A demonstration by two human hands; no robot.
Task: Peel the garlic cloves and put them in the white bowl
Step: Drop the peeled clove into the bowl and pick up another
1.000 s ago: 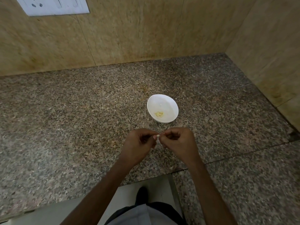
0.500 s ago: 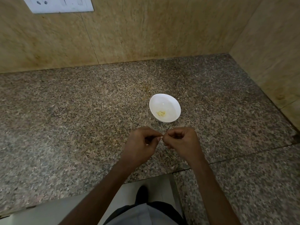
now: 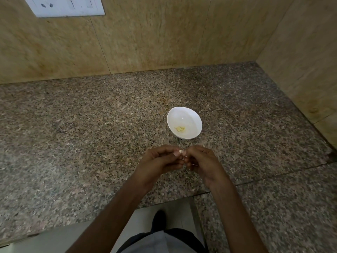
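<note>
Pinching garlic clove (image 3: 180, 151), lower centre: left hand (image 3: 158, 162) and right hand (image 3: 203, 161) both curled on it (skin too small to judge). Steady with left, strip with right thumbnail; white bowl (image 3: 190, 118) just above.

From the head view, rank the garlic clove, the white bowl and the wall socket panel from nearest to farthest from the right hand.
1. The garlic clove: pinched at the fingertips of the right hand, against the left hand.
2. The white bowl: on the counter, just beyond the hands.
3. The socket panel: on the back wall, far up and to the left.
</note>
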